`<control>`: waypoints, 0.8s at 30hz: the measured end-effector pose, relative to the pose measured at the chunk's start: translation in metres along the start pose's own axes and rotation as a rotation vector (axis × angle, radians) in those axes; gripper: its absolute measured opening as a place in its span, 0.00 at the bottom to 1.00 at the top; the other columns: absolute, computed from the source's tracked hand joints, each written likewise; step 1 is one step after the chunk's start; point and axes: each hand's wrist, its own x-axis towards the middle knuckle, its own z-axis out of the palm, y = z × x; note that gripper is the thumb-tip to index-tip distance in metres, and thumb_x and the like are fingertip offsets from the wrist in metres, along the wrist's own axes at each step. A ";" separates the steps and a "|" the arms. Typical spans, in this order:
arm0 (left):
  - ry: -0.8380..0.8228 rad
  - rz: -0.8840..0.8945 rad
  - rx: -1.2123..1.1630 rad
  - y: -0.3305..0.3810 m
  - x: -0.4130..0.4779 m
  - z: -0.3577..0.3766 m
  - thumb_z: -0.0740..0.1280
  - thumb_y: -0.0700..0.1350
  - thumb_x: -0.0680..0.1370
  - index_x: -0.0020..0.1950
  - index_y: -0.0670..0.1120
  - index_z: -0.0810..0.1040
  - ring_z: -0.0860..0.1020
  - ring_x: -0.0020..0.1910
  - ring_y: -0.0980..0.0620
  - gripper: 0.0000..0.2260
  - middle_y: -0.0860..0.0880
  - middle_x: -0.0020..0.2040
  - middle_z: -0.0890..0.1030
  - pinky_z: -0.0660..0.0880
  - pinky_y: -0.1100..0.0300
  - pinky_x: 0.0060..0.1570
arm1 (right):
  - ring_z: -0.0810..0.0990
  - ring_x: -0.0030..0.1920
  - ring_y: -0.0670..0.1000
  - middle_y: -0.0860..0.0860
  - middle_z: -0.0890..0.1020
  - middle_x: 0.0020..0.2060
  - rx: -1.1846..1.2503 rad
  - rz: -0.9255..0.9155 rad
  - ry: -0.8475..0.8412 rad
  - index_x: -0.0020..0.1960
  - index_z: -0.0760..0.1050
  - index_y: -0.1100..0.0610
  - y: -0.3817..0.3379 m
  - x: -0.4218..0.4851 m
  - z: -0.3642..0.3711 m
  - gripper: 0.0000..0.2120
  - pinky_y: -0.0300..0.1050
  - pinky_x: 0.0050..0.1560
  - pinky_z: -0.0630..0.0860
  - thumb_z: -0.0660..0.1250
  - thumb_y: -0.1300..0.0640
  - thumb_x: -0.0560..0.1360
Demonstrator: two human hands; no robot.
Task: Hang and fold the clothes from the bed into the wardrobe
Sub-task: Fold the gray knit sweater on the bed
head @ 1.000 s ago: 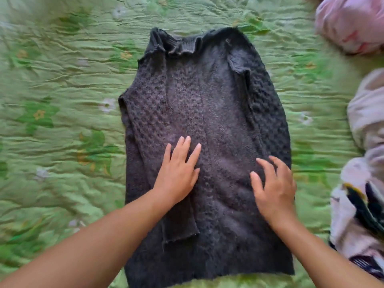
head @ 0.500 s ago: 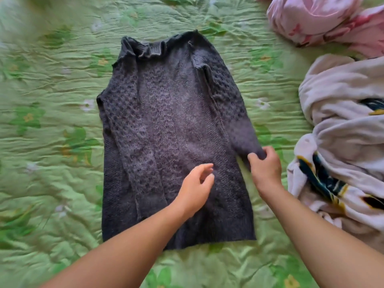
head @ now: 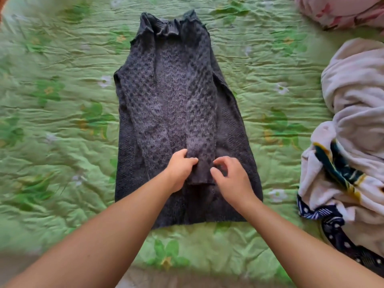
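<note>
A dark grey knitted sweater (head: 176, 96) lies flat on the green quilted bedspread (head: 62, 121), collar away from me. Both sleeves are folded in over its front. My left hand (head: 179, 168) grips the left edge of the folded-in right sleeve (head: 200, 142) near its cuff, fingers curled over the knit. My right hand (head: 230, 176) is just right of the cuff, above the sweater's body. Its fingers are loosely curled and the thumb tip is at the cuff's edge, with nothing visibly held.
A heap of white clothing with dark blue and yellow print (head: 353, 142) lies on the bed at the right. A pink flowered bundle (head: 342, 11) sits at the far right corner. The bed's near edge runs along the bottom of the view.
My right hand pulled the sweater's right sleeve from the side across the front and laid it down. My left hand moved onto that sleeve near the cuff. The camera shifted back over the sweater.
</note>
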 end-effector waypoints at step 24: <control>0.130 0.280 0.523 0.069 0.076 -0.043 0.66 0.51 0.81 0.72 0.52 0.68 0.77 0.46 0.60 0.20 0.54 0.55 0.77 0.71 0.66 0.40 | 0.76 0.59 0.55 0.56 0.74 0.62 -0.189 0.066 0.018 0.72 0.66 0.50 -0.050 0.157 -0.007 0.24 0.44 0.56 0.68 0.68 0.51 0.79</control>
